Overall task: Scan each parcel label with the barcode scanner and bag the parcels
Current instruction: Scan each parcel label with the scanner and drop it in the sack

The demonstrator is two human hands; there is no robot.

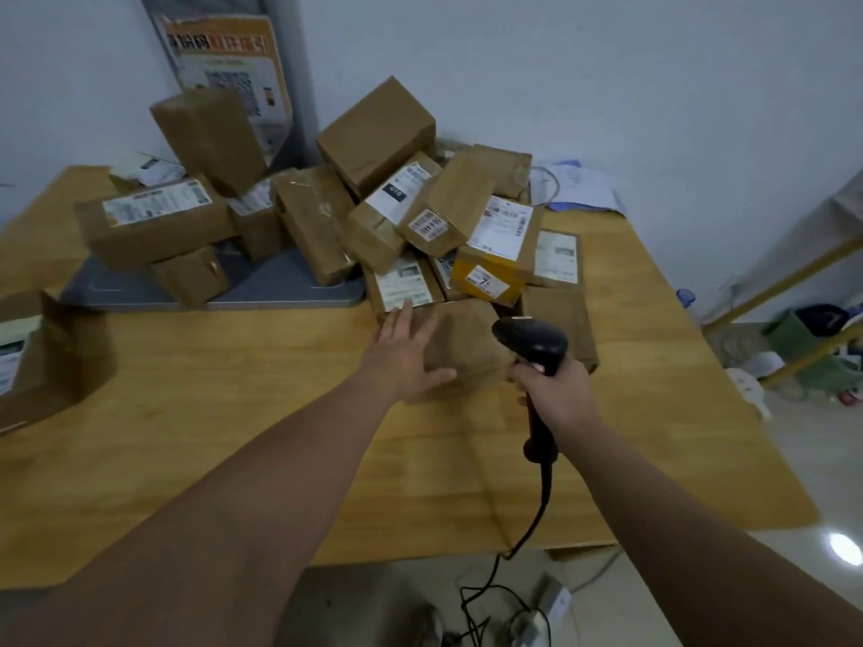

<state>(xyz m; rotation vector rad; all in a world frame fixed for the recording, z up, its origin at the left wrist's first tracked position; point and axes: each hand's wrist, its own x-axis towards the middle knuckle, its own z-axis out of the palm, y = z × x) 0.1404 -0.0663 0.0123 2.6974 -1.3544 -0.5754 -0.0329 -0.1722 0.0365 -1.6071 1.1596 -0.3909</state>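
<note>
Looking down at the light wooden table (233,413), we see our left hand (406,352) right beside the plain brown paper-wrapped parcel (467,347). This parcel sits at the near edge of the big pile of brown cardboard parcels (373,133). It lies just to the right of this hand's fingers (397,324). The fingers are straight and spread, holding nothing. The thumb lies over the parcel's near left corner, and we cannot tell if it presses down.

Our right hand (555,394) is on the parcel's other side, curled tight round the handle of the black barcode scanner (532,340). The scanner's head hangs over the parcel's right edge and faces the pile. So the parcel sits between our two hands. The left hand is the free one, so we think it is the one to take hold.

The parcel's long side seems to run away from us, toward the pile, but it is blurred, so we are not sure. Its far end meets a parcel with a white label (404,284). The top we see is bare brown and a bit crumpled, with no label showing. We think the label is on a hidden side, so the parcel needs turning before the scanner can read it. We cannot pick out a bag.
</note>
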